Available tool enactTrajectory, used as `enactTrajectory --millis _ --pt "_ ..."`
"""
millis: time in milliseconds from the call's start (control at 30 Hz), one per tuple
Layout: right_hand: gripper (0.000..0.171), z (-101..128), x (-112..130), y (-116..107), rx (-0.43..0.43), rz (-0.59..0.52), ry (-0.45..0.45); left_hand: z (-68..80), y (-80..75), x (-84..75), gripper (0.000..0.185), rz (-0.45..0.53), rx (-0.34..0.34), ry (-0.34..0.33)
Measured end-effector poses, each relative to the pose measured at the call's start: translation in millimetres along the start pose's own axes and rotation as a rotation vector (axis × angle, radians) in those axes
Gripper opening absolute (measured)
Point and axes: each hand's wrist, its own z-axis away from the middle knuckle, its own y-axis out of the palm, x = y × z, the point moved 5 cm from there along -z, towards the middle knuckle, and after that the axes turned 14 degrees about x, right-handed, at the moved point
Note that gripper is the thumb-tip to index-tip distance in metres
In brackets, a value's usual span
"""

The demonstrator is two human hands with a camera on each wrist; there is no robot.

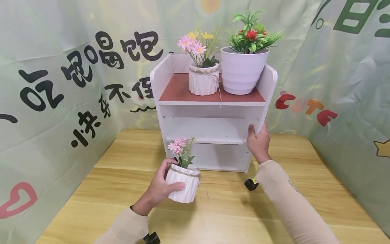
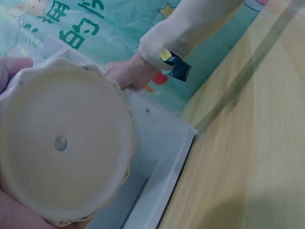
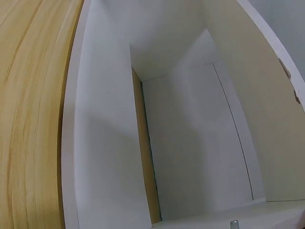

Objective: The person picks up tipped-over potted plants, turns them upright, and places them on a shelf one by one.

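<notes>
Left hand (image 1: 161, 188): fingers and thumb curled round a small white ribbed pot (image 1: 183, 187) of pink artificial flowers (image 1: 178, 146), held off the wooden table (image 1: 231, 210), in front of the white shelf unit (image 1: 213, 112) and toward its left end. The left wrist view shows the pot's round underside with a small centre hole.

Right hand (image 1: 258, 142): grips the front edge of the shelf unit's right side panel at the level of the middle shelf (image 1: 210, 130), thumb on the inner face; the other fingers are hidden behind the panel.

Shelf unit: stands on the table against a printed green backdrop (image 1: 61, 84). Its reddish-brown top board (image 1: 179, 89) carries a ribbed white pot of pink and yellow flowers (image 1: 203, 79) and, touching it on the right, a larger white pot with a green plant and red bloom (image 1: 243, 69). Middle and lower compartments hold nothing visible.
</notes>
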Motion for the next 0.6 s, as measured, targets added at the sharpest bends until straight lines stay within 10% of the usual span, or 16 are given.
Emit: enactTrajectory --millis 267,600 --pt "0.045 1 2 0 0.022 -0.001 0.006 -0.5 -0.4 -12.7 0.065 -0.145 -0.083 0.095" --pt "0.044 1 -1 0 0.019 -0.002 0.007 -0.3 -1.7 -24.5 0.066 -0.232 -0.241 0.057"
